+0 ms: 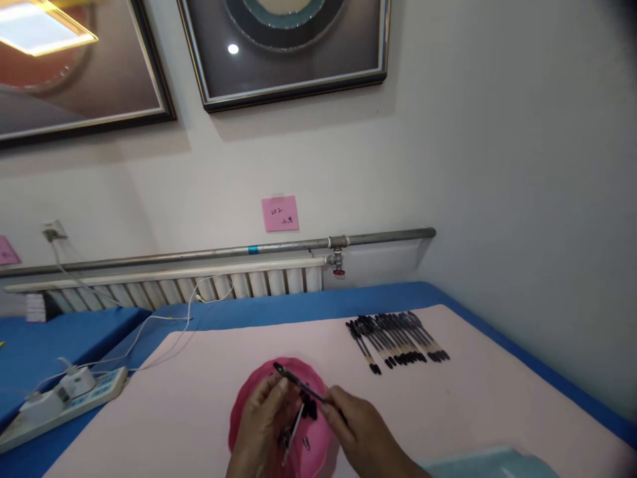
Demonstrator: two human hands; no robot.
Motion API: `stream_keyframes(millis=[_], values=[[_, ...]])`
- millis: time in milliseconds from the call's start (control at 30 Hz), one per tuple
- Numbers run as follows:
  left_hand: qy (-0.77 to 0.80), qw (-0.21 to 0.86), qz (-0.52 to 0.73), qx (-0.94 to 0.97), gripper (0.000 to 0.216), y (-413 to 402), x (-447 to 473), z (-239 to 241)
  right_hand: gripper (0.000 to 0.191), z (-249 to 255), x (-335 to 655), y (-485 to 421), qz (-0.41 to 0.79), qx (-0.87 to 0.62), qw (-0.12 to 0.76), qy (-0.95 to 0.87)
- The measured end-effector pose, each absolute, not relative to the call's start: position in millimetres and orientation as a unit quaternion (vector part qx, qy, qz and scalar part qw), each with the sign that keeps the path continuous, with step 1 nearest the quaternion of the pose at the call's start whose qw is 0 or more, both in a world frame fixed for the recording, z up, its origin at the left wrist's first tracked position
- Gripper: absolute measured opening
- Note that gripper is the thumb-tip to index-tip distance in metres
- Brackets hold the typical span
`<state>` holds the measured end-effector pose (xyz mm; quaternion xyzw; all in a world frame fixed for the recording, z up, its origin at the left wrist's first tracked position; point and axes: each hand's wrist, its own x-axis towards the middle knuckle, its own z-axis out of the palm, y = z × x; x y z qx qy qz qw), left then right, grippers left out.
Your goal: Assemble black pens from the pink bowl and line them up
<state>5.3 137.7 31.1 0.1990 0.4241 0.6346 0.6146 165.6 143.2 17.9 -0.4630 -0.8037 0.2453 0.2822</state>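
Note:
A dark pen (301, 384) slants between my two hands over a pink scalloped bowl (239, 405). My left hand (263, 415) pinches it near its upper, capped-looking end. The fingers of my right hand (361, 428) are closed on its lower end. Inside the bowl lie several small black parts (311, 407), a thin pale stick-like piece (294, 428) and a small silvery tip-shaped part (306, 443). My left hand hides part of the bowl's contents. To the right, a row of several black pens (398, 337) lies side by side on the pink sheet (199, 378).
A white power strip (64, 405) with plugs and white cables is at the left. Light blue material (492, 463) lies at the front right edge. Behind the blue-covered table (298, 307) are a radiator (259, 283), a pipe and a wall with framed pictures.

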Motion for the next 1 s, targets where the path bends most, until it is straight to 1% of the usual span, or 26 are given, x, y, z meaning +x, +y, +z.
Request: stream_keyframes(millis=[67,133,233,433,633,867,1000], values=[[0.445,0.605,0.626,0.208,0.027,136.7,6.1,32.6,0.025,18.7,173.5,152.7,0.15,-0.511,0.272,-0.802],[0.474,0.604,0.601,0.223,0.033,135.8,6.3,33.1,0.026,17.6,185.4,166.9,0.056,-0.564,0.243,-0.787],[0.487,0.616,0.566,0.25,0.035,135.0,5.9,30.5,0.026,11.7,204.6,189.8,0.018,-0.604,0.209,-0.769],[0.492,0.616,0.551,0.273,0.04,135.6,2.9,25.2,0.014,-1.2,217.2,201.9,-0.006,-0.637,0.158,-0.754],[0.526,0.576,0.562,0.276,0.039,134.5,2.6,26.0,0.02,-2.8,216.5,198.1,0.002,-0.639,0.12,-0.76],[0.523,0.578,0.567,0.266,0.033,136.3,0.4,23.2,0.018,-4.1,220.3,212.8,0.01,-0.674,0.116,-0.729],[0.512,0.582,0.573,0.264,0.024,137.5,-3.4,27.5,0.021,-3.8,221.8,215.0,0.015,-0.685,0.135,-0.715]])
